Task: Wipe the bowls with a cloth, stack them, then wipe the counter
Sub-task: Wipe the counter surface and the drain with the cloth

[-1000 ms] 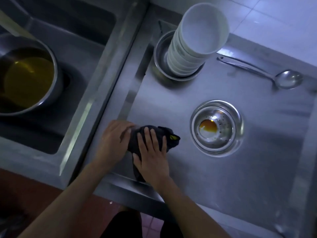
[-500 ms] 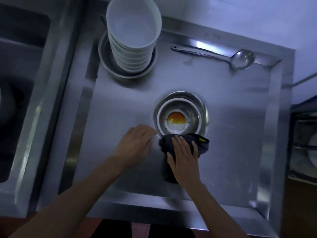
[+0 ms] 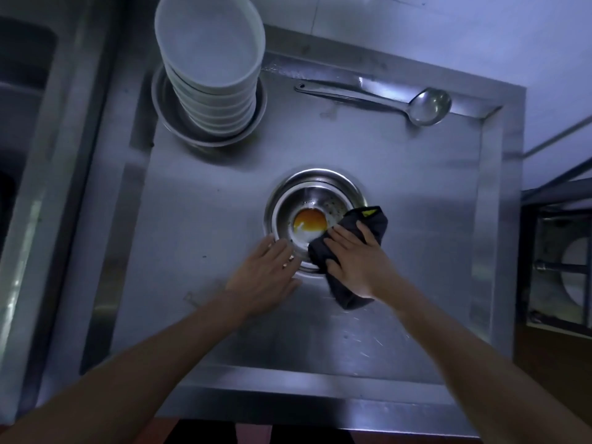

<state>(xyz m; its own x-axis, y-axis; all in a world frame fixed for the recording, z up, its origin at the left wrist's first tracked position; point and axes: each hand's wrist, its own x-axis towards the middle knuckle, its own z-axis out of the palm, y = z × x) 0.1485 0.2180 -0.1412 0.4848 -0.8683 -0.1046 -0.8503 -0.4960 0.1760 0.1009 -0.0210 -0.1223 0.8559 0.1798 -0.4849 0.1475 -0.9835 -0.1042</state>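
Note:
A steel bowl [image 3: 315, 190] with orange liquid at its bottom sits in the middle of the steel counter [image 3: 400, 174]. My right hand [image 3: 355, 261] presses a dark cloth [image 3: 373, 221] with a yellow tag over the bowl's near right rim, fingers fairly straight on top of it. My left hand [image 3: 266, 277] lies flat with its fingertips against the bowl's near left rim. A tall stack of white bowls [image 3: 211, 65] stands in a steel bowl [image 3: 166, 107] at the back left.
A steel ladle [image 3: 416, 105] lies along the counter's back edge. A sink basin [image 3: 22, 91] is at the left. A raised rim [image 3: 490, 219] borders the counter on the right, with a dark shelf unit [image 3: 557, 261] beyond it.
Both hands slid the cloth rightward across the counter from its left edge. The cloth now lies on the steel bowl's rim and my left hand touches the bowl.

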